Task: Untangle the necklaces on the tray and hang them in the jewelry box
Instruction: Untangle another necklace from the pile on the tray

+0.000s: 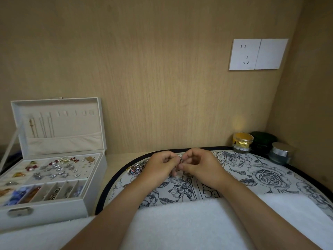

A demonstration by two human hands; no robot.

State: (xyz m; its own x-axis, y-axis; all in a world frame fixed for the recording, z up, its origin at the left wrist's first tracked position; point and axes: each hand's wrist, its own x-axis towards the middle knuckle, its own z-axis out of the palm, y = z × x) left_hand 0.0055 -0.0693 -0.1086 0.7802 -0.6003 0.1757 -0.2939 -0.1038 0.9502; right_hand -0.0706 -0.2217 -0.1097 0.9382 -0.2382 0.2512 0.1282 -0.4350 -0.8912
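Head view. Both hands meet above the far part of an oval tray (270, 175) printed with dark roses and edged in black. The left hand (160, 166) and right hand (200, 166) are curled, fingertips together, pinching between them a small silvery link or clasp of a necklace chain (181, 160). The rest of the tangled necklaces (137, 167), a heap of silver-toned chains with some coloured beads, lies on the tray just left of the left hand, touching its knuckle side. Lettering on the tray, seen upside down between the wrists, is partly hidden; only large characters resembling "EG" can be made out.

The jewelry box (54, 210), pale grey-white, stands open on the counter at left, beside the tray. Its upright lid (59, 120) carries a row of small hooks; three or so thin chains (42, 126) hang from the leftmost hooks into a fabric pocket. The lower compartments hold earrings, beads and other small pieces.

A white towel (189, 222) covers the near edge of the tray beneath the forearms. Three cosmetic jars (261, 143), one gold, one dark, one with a silver lid, stand at the far right corner. A white wall socket (257, 54) is mounted on the wood-grain wall; no brand is legible.
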